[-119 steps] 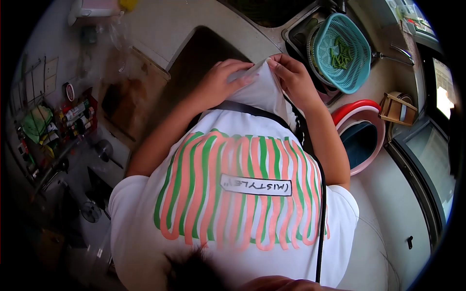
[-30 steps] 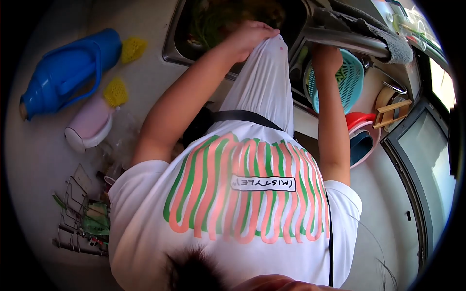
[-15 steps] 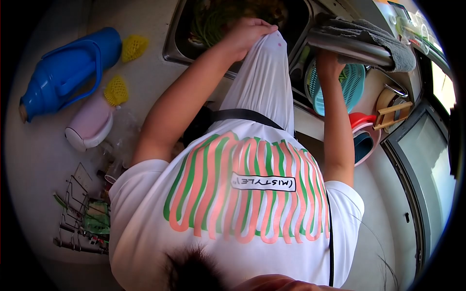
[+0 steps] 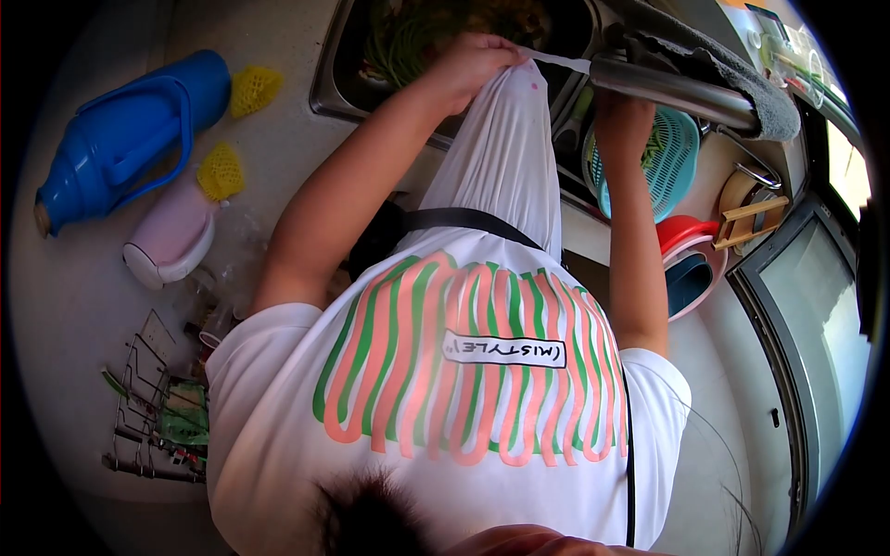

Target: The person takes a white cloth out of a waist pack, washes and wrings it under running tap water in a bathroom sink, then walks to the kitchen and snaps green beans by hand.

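My left hand [image 4: 473, 67] is closed, pinching the hem of the white T-shirt [image 4: 501, 139] I wear and holding it out over the sink's front edge. A small pink spot shows on the cloth near those fingers. From there a narrow white strip [image 4: 556, 61] runs taut to the right, passing out of sight at a steel tube-like bar [image 4: 672, 93]. My right hand [image 4: 623, 119] is below that bar; its fingers are hidden, and so is anything in them. Grey cloth [image 4: 774, 116] drapes over the bar.
Green vegetables [image 4: 403, 46] lie in the sink [image 4: 326, 93]. A turquoise basket [image 4: 675, 171] with greens stands at right, near a red basin [image 4: 681, 230]. On the left lie a blue thermos flask [image 4: 130, 139], a pink bottle [image 4: 173, 222] and yellow foam nets [image 4: 255, 91].
A white strip now stretches between my left hand and the steel bar. My right hand has shifted slightly left. The grey cloth has moved, baring more of the bar.
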A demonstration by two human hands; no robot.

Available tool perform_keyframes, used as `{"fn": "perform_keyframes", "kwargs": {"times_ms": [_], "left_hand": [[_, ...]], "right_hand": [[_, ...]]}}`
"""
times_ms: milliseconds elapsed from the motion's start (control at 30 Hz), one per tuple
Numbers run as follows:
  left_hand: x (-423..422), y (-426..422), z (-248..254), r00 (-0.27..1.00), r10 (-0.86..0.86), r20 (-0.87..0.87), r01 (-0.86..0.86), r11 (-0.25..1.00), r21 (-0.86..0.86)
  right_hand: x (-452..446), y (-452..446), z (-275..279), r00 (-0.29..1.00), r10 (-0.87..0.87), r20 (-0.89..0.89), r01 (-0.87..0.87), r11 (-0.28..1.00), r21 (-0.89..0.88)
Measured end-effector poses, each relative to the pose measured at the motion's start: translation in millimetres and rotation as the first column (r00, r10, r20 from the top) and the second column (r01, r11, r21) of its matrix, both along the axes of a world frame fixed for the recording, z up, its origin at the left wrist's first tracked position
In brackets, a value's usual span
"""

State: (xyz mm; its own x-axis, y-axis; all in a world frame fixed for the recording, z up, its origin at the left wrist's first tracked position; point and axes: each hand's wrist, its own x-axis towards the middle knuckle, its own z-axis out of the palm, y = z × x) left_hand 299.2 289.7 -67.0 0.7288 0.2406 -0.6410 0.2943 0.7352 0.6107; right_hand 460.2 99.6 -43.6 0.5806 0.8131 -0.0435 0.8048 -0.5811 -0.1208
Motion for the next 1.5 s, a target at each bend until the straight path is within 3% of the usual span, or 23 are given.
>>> {"fn": "perform_keyframes", "kwargs": {"times_ms": [33, 67, 100, 133, 233, 300, 433, 533, 600, 633, 700, 733, 800, 933, 1033, 1133, 1167, 1267, 1300, 1400, 1433, 1467, 1500], "left_hand": [[-0.5, -0.9, -1.0, 1.000, 0.009, -0.005, -0.009, 1.000, 0.006], [-0.6, -1.5, -1.6, 1.000, 0.017, -0.009, -0.017, 1.000, 0.013], [-0.5, -1.8, -2.1, 1.000, 0.025, -0.013, -0.025, 0.999, 0.021], [1.1, -2.0, -2.4, 1.000, 0.027, -0.005, -0.026, 0.999, 0.038], [1.4, 0.5, -7.9, 1.000, 0.004, -0.004, -0.003, 0.987, 0.161], [0.0, 4.7, -12.1, 0.999, -0.042, -0.032, 0.050, 0.939, 0.340], [-4.7, 13.5, -6.4, 0.997, -0.083, 0.007, 0.068, 0.859, 0.507], [-9.0, 21.2, -18.8, 0.992, -0.126, -0.016, 0.111, 0.801, 0.588], [-11.5, 23.0, -20.6, 0.988, -0.121, -0.097, 0.155, 0.761, 0.630], [-12.6, 23.9, -19.4, 0.987, -0.122, -0.102, 0.159, 0.792, 0.590], [-12.0, 25.0, -15.7, 0.986, -0.126, -0.107, 0.163, 0.844, 0.510], [-11.6, 24.6, -15.0, 0.989, -0.108, -0.099, 0.138, 0.912, 0.386], [-10.4, 23.4, -14.1, 0.993, -0.072, -0.089, 0.082, 0.990, 0.114], [-10.1, 29.5, -17.8, 0.993, -0.071, -0.097, 0.081, 0.992, 0.097], [-13.6, 33.0, -15.8, 0.986, -0.092, -0.139, 0.104, 0.991, 0.083], [-11.3, 33.3, -18.1, 0.986, -0.111, -0.124, 0.117, 0.992, 0.044], [-10.6, 32.9, -18.7, 0.986, -0.129, -0.109, 0.129, 0.992, -0.005], [-7.6, 33.6, -21.5, 0.983, -0.163, -0.084, 0.157, 0.985, -0.076], [-5.5, 33.7, -23.5, 0.983, -0.161, -0.094, 0.156, 0.986, -0.052], [-7.2, 35.0, -19.0, 0.984, -0.156, -0.090, 0.158, 0.987, 0.015], [-9.5, 35.3, -17.3, 0.984, -0.155, -0.084, 0.158, 0.987, 0.034], [-10.4, 35.9, -16.9, 0.986, -0.148, -0.083, 0.152, 0.987, 0.043], [-11.1, 35.3, -16.2, 0.986, -0.143, -0.081, 0.147, 0.988, 0.049]], "right_hand": [[-12.3, 6.5, 2.7, 0.998, -0.009, -0.063, 0.011, 0.999, 0.039], [-24.2, 14.9, 5.0, 0.883, -0.129, -0.452, 0.191, 0.977, 0.094], [-36.1, 24.8, 7.6, 0.610, -0.185, -0.771, 0.372, 0.925, 0.073], [-44.0, 32.8, 10.9, 0.234, -0.162, -0.959, 0.520, 0.854, -0.017], [-62.3, 51.4, 25.5, -0.048, -0.160, -0.986, 0.531, 0.832, -0.160], [-60.9, 56.8, 21.4, 0.013, -0.214, -0.977, 0.485, 0.856, -0.181], [-58.5, 68.6, 3.5, 0.230, -0.353, -0.907, 0.439, 0.869, -0.228], [-54.5, 71.7, -8.9, 0.304, -0.334, -0.892, 0.389, 0.898, -0.203], [-54.1, 74.3, 3.2, 0.101, -0.216, -0.971, 0.420, 0.894, -0.155], [-54.9, 76.1, 9.3, -0.002, -0.149, -0.989, 0.439, 0.888, -0.135], [-45.5, 74.0, 5.4, 0.227, -0.167, -0.959, 0.289, 0.952, -0.097], [-41.6, 74.3, 4.8, 0.339, -0.159, -0.927, 0.209, 0.974, -0.091], [-46.6, 82.2, 5.6, 0.299, -0.248, -0.921, 0.355, 0.925, -0.134], [-39.5, 77.8, -4.5, 0.071, -0.249, -0.966, 0.438, 0.878, -0.194], [-45.6, 73.1, -4.1, 0.059, -0.115, -0.992, 0.323, 0.942, -0.090], [-54.8, 78.0, -8.1, 0.243, -0.222, -0.944, 0.373, 0.920, -0.121], [-57.5, 81.8, -4.8, 0.329, -0.329, -0.885, 0.398, 0.898, -0.186], [-61.0, 84.0, -22.2, 0.181, -0.259, -0.949, 0.596, 0.797, -0.104], [-49.8, 76.6, -26.9, 0.239, -0.267, -0.934, 0.534, 0.839, -0.103], [-11.5, 39.9, -37.2, 0.838, -0.068, -0.541, 0.228, 0.945, 0.235], [0.8, 29.4, -22.3, 0.967, -0.070, -0.245, 0.103, 0.987, 0.123], [10.8, 19.6, -7.1, 0.997, -0.015, 0.070, 0.017, 0.999, -0.029], [17.3, 10.4, -8.1, 0.982, 0.008, 0.190, 0.007, 0.997, -0.080]]}}
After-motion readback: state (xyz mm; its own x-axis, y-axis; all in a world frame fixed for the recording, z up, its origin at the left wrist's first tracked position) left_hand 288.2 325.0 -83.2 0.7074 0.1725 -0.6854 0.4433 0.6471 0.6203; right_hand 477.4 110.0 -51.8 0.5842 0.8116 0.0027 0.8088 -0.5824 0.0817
